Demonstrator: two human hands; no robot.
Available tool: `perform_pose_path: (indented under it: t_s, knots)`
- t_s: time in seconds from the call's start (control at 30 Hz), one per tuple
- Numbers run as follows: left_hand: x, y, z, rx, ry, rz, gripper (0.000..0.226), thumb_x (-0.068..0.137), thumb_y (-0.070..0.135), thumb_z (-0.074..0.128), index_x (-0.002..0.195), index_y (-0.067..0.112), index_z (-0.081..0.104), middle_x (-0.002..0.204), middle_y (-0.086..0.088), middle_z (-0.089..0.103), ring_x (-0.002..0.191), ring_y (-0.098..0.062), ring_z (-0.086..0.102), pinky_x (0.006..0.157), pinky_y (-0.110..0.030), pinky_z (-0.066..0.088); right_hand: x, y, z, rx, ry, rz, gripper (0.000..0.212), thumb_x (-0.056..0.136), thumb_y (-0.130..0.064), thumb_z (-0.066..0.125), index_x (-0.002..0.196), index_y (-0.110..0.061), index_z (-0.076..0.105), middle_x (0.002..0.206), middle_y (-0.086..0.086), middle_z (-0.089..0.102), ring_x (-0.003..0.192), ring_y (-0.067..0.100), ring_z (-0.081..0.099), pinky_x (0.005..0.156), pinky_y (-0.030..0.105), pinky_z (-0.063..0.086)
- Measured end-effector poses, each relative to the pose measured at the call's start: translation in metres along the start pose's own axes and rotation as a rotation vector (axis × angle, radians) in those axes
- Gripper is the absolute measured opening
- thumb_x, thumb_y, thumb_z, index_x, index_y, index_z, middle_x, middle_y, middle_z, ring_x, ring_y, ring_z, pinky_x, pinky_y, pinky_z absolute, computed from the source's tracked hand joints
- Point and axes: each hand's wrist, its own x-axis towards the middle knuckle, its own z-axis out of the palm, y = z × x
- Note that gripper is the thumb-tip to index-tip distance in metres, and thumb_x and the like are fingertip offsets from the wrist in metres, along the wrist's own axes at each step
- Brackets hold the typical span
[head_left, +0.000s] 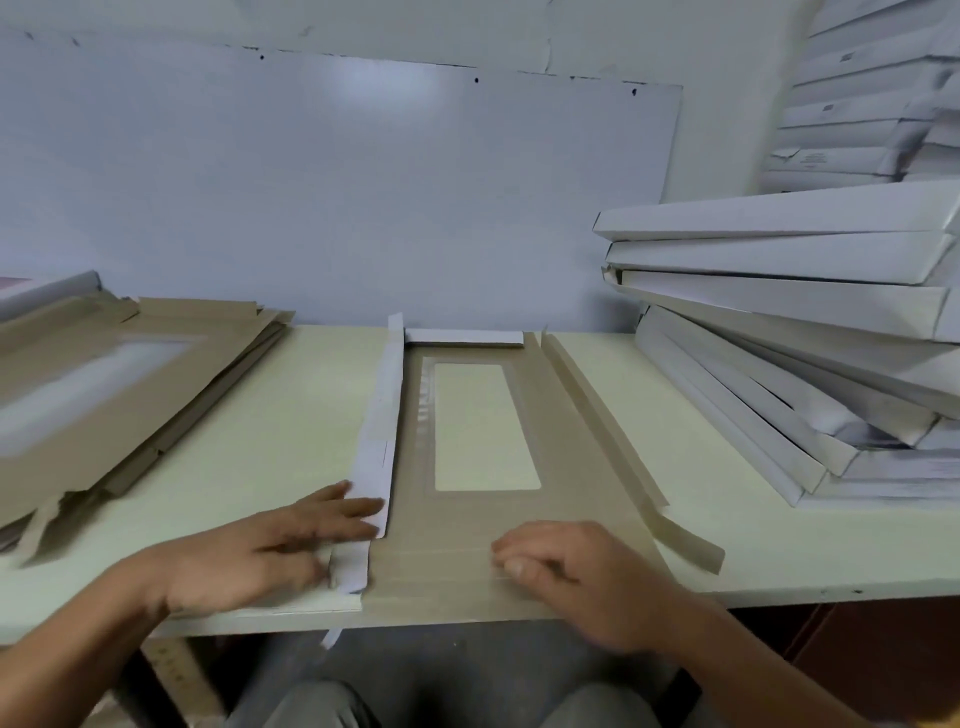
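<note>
A flat brown cardboard box blank (571, 467) with a rectangular clear window (483, 426) lies on the pale table (291, 415) in front of me. Its left side flap (382, 415) is folded up, white face showing. My left hand (270, 545) lies against the near end of that flap with fingers stretched out flat, pressing it. My right hand (576, 577) rests on the blank's near panel, fingers bent with the tips on the card. The right side flap (602, 410) stands partly raised. A short white end flap (464, 337) is folded over at the far end.
A stack of flat brown blanks (104, 384) lies at the left. Folded white boxes (810, 332) are piled at the right, more behind them. A white board (337, 197) leans on the wall. The table's front edge (779, 592) runs just under my wrists.
</note>
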Motion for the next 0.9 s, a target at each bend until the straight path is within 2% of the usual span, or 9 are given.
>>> perform_pose_path:
  t_s: [0.1, 0.2, 0.4, 0.5, 0.6, 0.67, 0.73, 0.8, 0.9]
  knots:
    - [0.006, -0.003, 0.008, -0.030, 0.139, -0.020, 0.047, 0.103, 0.000, 0.038, 0.131, 0.031, 0.057, 0.151, 0.026, 0.033, 0.145, 0.009, 0.008, 0.120, -0.019, 0.008, 0.002, 0.015, -0.020, -0.083, 0.145, 0.174, 0.026, 0.100, -0.027, 0.054, 0.117, -0.021, 0.073, 0.114, -0.012, 0.073, 0.106, -0.002, 0.061, 0.092, 0.015, 0.046]
    - [0.022, 0.000, 0.019, 0.065, 0.262, -0.030, 0.040, 0.100, 0.005, 0.047, 0.131, 0.027, 0.059, 0.150, 0.021, 0.036, 0.143, 0.008, 0.021, 0.109, -0.005, 0.016, 0.004, 0.031, -0.032, -0.223, 0.166, 0.277, 0.028, 0.099, -0.030, 0.053, 0.121, -0.026, 0.070, 0.115, -0.013, 0.071, 0.107, 0.005, 0.063, 0.096, 0.027, 0.049]
    - [0.045, 0.005, 0.030, 0.323, 0.418, -0.099, 0.031, 0.086, 0.029, 0.065, 0.117, 0.027, 0.070, 0.138, 0.011, 0.047, 0.122, -0.013, 0.048, 0.101, -0.021, 0.035, 0.003, 0.052, -0.035, -0.434, 0.337, 0.366, 0.024, 0.097, -0.033, 0.051, 0.101, -0.022, 0.071, 0.094, -0.007, 0.072, 0.095, 0.011, 0.055, 0.076, 0.035, 0.052]
    - [0.050, 0.007, 0.031, 0.268, 0.456, -0.137, 0.033, 0.083, 0.030, 0.069, 0.116, 0.026, 0.069, 0.122, 0.016, 0.045, 0.109, -0.006, 0.053, 0.092, -0.017, 0.039, 0.002, 0.066, -0.041, -0.320, 0.488, 0.399, 0.023, 0.099, -0.029, 0.051, 0.104, -0.027, 0.073, 0.100, -0.010, 0.069, 0.103, 0.015, 0.050, 0.080, 0.034, 0.047]
    - [0.051, 0.010, 0.028, 0.255, 0.458, -0.178, 0.034, 0.079, 0.030, 0.071, 0.113, 0.028, 0.069, 0.111, 0.019, 0.045, 0.099, -0.005, 0.055, 0.089, -0.021, 0.045, 0.003, 0.081, -0.053, -0.010, 0.530, 0.561, 0.028, 0.102, -0.023, 0.047, 0.111, -0.016, 0.073, 0.108, 0.002, 0.066, 0.110, 0.025, 0.057, 0.094, 0.034, 0.044]
    - [0.051, 0.013, 0.027, 0.252, 0.456, -0.194, 0.032, 0.078, 0.028, 0.071, 0.110, 0.028, 0.069, 0.107, 0.017, 0.045, 0.096, -0.006, 0.055, 0.087, -0.022, 0.046, 0.003, 0.089, -0.063, 0.265, 0.489, 0.675, 0.031, 0.103, -0.021, 0.043, 0.100, -0.003, 0.068, 0.096, 0.015, 0.063, 0.090, 0.032, 0.060, 0.084, 0.038, 0.046]
    - [0.052, 0.017, 0.027, 0.249, 0.462, -0.206, 0.029, 0.078, 0.025, 0.070, 0.107, 0.028, 0.069, 0.105, 0.016, 0.046, 0.094, -0.007, 0.056, 0.085, -0.023, 0.046, 0.000, 0.093, -0.075, 0.471, 0.464, 0.751, 0.030, 0.103, -0.022, 0.042, 0.103, 0.002, 0.061, 0.090, 0.013, 0.057, 0.075, 0.026, 0.054, 0.068, 0.034, 0.047]
    - [0.054, 0.021, 0.027, 0.262, 0.467, -0.210, 0.021, 0.080, 0.023, 0.067, 0.100, 0.029, 0.069, 0.103, 0.013, 0.050, 0.092, -0.007, 0.057, 0.083, -0.023, 0.047, -0.003, 0.092, -0.086, 0.580, 0.384, 0.796, 0.028, 0.103, -0.024, 0.046, 0.109, -0.011, 0.070, 0.089, 0.004, 0.065, 0.070, 0.017, 0.059, 0.053, 0.028, 0.049]
    - [0.054, 0.027, 0.028, 0.314, 0.476, -0.180, 0.008, 0.084, 0.023, 0.063, 0.084, 0.027, 0.069, 0.090, 0.011, 0.063, 0.081, -0.004, 0.060, 0.075, -0.021, 0.049, 0.000, 0.089, -0.086, 0.488, 0.190, 0.758, 0.029, 0.103, -0.023, 0.047, 0.101, -0.023, 0.076, 0.079, 0.001, 0.067, 0.057, 0.011, 0.058, 0.046, 0.022, 0.042]
